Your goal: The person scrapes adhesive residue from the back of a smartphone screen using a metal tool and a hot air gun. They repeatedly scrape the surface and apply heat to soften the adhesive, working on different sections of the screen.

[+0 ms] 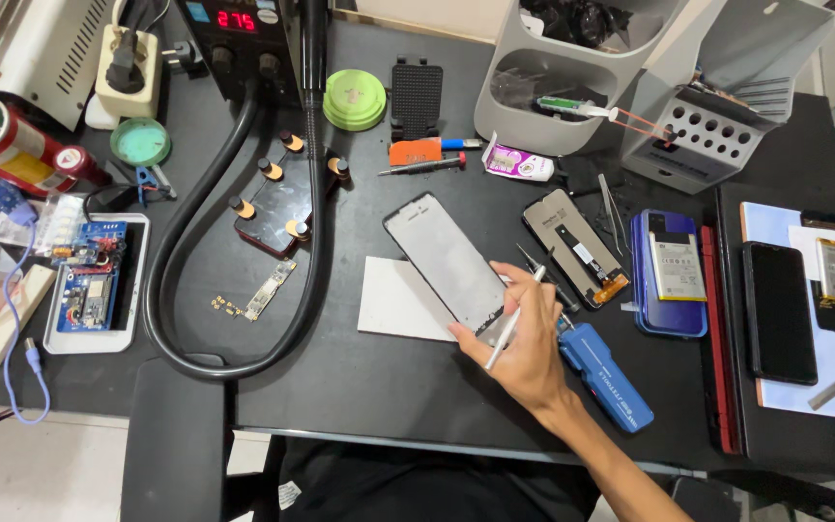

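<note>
- One hand is all I can see: my right hand [524, 333] reaches in from the lower right, and the left one is out of view.
- My right hand is closed around a thin white stylus-like tool [512, 321], pinched between thumb and fingers, its shaft slanting up to the right.
- My thumb and fingertips rest against the lower end of a phone screen panel [445, 259], which lies flat and tilted on the black work mat [359, 387].
- Under that panel's lower half I see a white sheet [393, 300], partly covered by it.
- Just right of my hand lies a blue electric screwdriver [606, 377], pointing toward the lower right.
- Beyond my fingers a second display panel [574, 247] sits face down with its orange flex at the lower corner, and tweezers [614, 211] lie beside it.
- Further right I see a blue phone body [669, 275] with its battery showing, near a dark phone [780, 311] on a pale board.
- At left, a thick black hose [171, 280] loops around a small circuit board [270, 288].
</note>
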{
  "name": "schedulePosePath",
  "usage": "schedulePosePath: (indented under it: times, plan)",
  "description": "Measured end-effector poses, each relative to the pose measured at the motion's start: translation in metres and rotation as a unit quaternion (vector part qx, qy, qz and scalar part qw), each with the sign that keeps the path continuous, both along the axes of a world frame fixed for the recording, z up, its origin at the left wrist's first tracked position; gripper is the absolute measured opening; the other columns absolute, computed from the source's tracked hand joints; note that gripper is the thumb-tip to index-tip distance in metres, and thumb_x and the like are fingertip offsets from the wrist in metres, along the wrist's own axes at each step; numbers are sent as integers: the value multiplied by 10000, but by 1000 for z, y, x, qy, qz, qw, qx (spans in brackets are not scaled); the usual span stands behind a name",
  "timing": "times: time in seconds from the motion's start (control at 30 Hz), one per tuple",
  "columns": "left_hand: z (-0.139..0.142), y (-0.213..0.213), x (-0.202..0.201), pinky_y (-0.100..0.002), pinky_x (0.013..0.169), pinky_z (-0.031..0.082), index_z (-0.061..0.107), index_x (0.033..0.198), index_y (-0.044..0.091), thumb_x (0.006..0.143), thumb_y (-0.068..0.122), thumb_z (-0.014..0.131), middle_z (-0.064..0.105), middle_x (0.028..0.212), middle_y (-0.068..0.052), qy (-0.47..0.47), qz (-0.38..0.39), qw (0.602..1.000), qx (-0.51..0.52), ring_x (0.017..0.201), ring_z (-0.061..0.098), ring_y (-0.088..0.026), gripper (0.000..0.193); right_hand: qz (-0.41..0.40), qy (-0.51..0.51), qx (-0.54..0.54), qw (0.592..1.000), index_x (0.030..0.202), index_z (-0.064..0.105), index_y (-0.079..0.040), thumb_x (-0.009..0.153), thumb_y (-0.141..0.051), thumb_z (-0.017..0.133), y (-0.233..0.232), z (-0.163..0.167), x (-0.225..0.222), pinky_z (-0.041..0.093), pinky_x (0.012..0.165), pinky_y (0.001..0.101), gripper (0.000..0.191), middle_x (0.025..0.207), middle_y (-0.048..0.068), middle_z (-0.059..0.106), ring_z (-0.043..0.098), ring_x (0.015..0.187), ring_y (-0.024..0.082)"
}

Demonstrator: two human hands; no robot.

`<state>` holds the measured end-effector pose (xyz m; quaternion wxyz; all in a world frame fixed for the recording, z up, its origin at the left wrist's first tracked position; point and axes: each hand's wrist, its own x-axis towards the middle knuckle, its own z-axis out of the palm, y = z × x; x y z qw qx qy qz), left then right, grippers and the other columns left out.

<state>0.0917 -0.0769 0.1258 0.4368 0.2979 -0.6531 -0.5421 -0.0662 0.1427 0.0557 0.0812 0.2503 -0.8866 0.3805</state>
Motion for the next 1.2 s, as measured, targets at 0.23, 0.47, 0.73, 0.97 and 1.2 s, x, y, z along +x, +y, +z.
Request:
schedulePosePath:
  times: [0.23,0.47,0.73,0.97,1.2]
  plan:
    - [32,22,-51,-308,963,475,450,1385,89,928,154,690,580,1199,-55,88,-36,994,48,1100,589,-154,521,16,-35,-127,991,1018,421,-69,703,-225,920,-5,44,-11,495,891,349,610,1326,161,593,578,997,210]
    - [16,63,-123,-326,926,502,545,1286,-6,946,224,641,641,1126,-81,23,-380,797,468,1043,619,-164,422,31,19,-149,988,963,368,-74,603,-293,971,-13,59,12,504,949,346,735,1334,210,612,595,1036,221]
    - [0,52,-137,-415,863,583,599,1196,-49,930,185,542,674,1017,-154,51,-390,719,573,956,717,-295,359,97,-28,-262,960,1009,507,-53,994,-560,561,25,38,3,525,927,325,510,1188,188,702,650,1006,195]
    - [0,53,-133,-436,857,590,570,1199,-48,925,178,505,666,980,-188,64,-377,716,584,917,719,-308,361,47,-80,-231,969,1258,528,66,973,-99,608,31,54,25,527,1044,411,338,1175,225,706,697,1095,285]
    - [4,58,-124,-453,852,579,530,1211,-57,905,225,524,623,979,-185,101,-372,730,564,918,698,-315,417,119,128,-86,981,1033,678,-35,784,-15,783,17,60,13,588,900,394,271,939,111,712,740,911,229]
